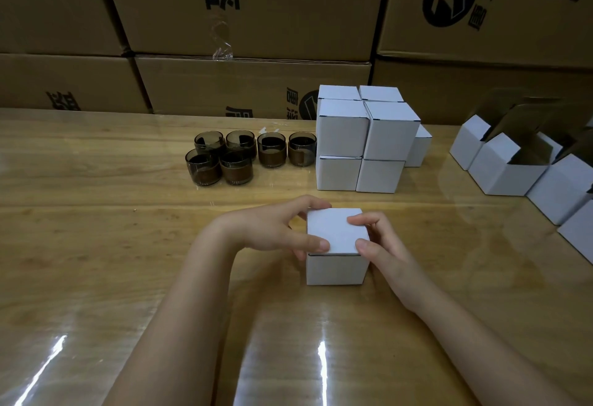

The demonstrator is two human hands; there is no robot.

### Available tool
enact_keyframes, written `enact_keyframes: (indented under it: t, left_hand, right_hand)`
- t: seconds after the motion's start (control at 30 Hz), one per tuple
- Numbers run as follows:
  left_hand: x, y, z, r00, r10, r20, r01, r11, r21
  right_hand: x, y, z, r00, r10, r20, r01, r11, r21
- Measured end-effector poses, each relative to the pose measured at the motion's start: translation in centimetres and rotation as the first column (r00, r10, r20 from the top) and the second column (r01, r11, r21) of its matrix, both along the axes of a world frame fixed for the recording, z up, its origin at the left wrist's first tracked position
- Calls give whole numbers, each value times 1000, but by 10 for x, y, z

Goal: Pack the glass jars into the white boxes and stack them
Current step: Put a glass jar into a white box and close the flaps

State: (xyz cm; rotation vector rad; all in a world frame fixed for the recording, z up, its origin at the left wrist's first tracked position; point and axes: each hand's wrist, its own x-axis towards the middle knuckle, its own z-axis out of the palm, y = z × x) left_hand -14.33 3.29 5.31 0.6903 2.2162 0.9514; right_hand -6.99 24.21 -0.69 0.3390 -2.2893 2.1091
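Both hands are on one white box [335, 232], which sits on the table [96, 213] right between them with its lid down. The left hand [272, 229] curls over the lid from its side, thumb on the near edge and fingertips at the far corner. The right hand [385, 248] pinches the opposite side, one finger on top and the thumb at the near corner. Neither hand is spread flat; both grip the box. I can't see inside it, so I can't say for sure that a jar is in there.

From where I stand, this looks like the closing step: the lid is being pressed home, and a dark seam shows along the front edge under the thumbs.

Just beyond the hands, a little to the right, is the stack [362, 142] of closed boxes, two layers high. Beyond the left hand stand six dark glass jars [244, 158], unpacked. Well off past the right hand wait the open boxes [510, 168], flaps up.

The next move, I'd judge, is to seat the lid fully, then lift the box with an even grip on both sides and carry it forward to the stack. It should go down square so it doesn't nudge its neighbours.
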Motion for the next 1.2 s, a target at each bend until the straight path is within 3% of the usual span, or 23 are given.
enact_keyframes:
  t: [0.6, 0.77, 0.97, 1.1, 1.2]
  left_hand:
    - [4, 5, 7, 999, 42, -10, -43, 997, -66]
    - [10, 9, 17, 988, 53, -147, -83, 975, -205]
    - [23, 20, 29, 933, -45, -358, -48, 968, -247]
    - [28, 28, 28, 946, -48, -321, -46, 959, -280]
    - [29, 34, 24, 921, -91, -378, -45, 940, -338]
  right_hand:
    - [0, -5, 2, 999, -7, 39, 8, 1000, -27]
    - [1, -5, 3, 1000, -15, 12, 16, 1000, -5]
    - [1, -2, 2, 998, -18, -53, 19, 1000, 18]
    - [0, 3, 0, 998, 47, -38, -47, 999, 19]
    - [-1, 8, -1, 990, 144, -4, -143, 984, 103]
